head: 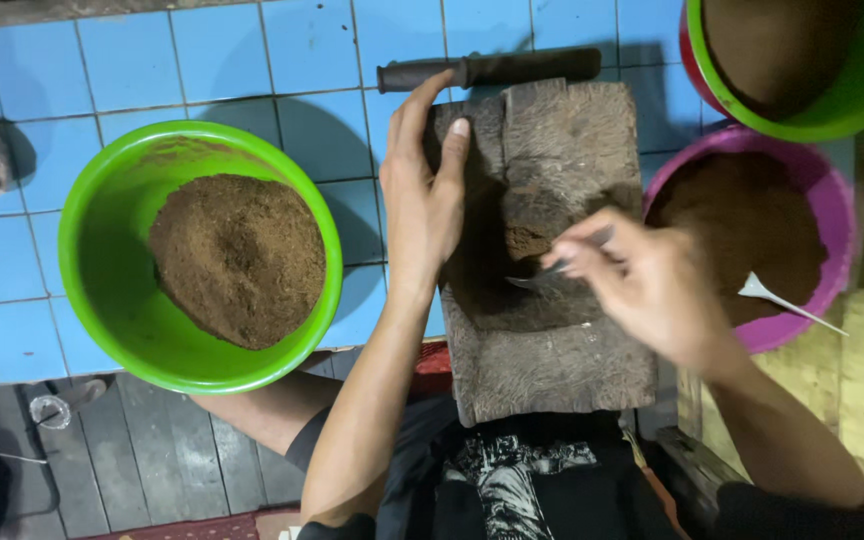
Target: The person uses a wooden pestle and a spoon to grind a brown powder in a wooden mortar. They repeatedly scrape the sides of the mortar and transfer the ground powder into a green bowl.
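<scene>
A worn, dark wooden block (552,350) lies in front of me over my lap, with a small heap of brown powder (527,240) near its middle. My left hand (424,190) rests flat on the block's left edge, fingers together and pointing away. My right hand (642,280), slightly blurred, grips a metal spoon (542,276) whose tip touches the block just below the powder heap.
A green bowl (102,270) of brown powder sits left on the blue tiled floor. A pink bowl (832,220) of powder with a white spoon (787,303) is right, another green bowl (852,100) above it. A dark handled tool (487,70) lies beyond the block.
</scene>
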